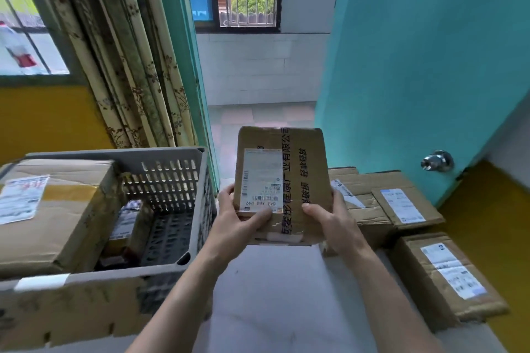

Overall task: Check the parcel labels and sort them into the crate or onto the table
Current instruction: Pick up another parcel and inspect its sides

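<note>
A flat cardboard parcel [304,169] with a white label [262,179] and printed tape is held up in front of me, label side facing me. My left hand [238,221] grips its lower left edge, thumb on the label. My right hand [329,221] grips the lower right edge. The grey plastic crate [183,169] stands on the left, holding a large taped box [57,209] and smaller items. The white table [272,295] lies below my hands.
Three labelled cardboard parcels lie on the table's right side: one at the back [358,203], one on top of it [407,206], one nearer me [447,275]. A turquoise door [415,66] with a metal knob [437,160] stands open on the right. Curtains [129,66] hang behind the crate.
</note>
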The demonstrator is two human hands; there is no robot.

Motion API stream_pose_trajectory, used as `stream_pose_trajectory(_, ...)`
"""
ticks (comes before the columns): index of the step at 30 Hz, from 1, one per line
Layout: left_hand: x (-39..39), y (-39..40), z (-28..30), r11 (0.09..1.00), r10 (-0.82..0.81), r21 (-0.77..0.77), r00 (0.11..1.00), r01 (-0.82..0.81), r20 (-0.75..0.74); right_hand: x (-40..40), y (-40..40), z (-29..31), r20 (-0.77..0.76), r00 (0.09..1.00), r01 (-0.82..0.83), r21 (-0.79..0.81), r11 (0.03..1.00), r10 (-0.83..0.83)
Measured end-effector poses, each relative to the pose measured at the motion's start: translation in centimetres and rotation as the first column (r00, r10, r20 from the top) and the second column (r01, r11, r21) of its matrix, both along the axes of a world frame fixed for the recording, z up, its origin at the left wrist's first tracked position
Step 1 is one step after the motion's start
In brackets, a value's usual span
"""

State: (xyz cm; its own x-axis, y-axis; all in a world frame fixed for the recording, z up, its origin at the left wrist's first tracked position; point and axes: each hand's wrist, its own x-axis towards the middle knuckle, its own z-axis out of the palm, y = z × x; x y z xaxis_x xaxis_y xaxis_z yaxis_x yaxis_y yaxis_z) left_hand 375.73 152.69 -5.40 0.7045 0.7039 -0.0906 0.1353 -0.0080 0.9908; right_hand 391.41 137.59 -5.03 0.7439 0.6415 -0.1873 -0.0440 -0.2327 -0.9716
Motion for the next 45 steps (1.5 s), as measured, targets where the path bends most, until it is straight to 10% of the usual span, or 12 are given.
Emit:
stream_pose_trajectory(8, -7.1, -2.7, 3.9, 0.991, -0.121, 0.074, 0.979, 0.11, 0.164, -8.3, -4.8, 3.9, 0.077, 0.996, -0.049, 0.073, 0.996, 0.044)
stream_pose_trajectory(45, -10.8, -8.0, 7.1, 0.956, 0.148, 0.262, 0.989, -0.134, -0.032, -11.4, -10.2, 6.0, 0.265, 0.952, 0.156, 0.012, 0.988, -0.153)
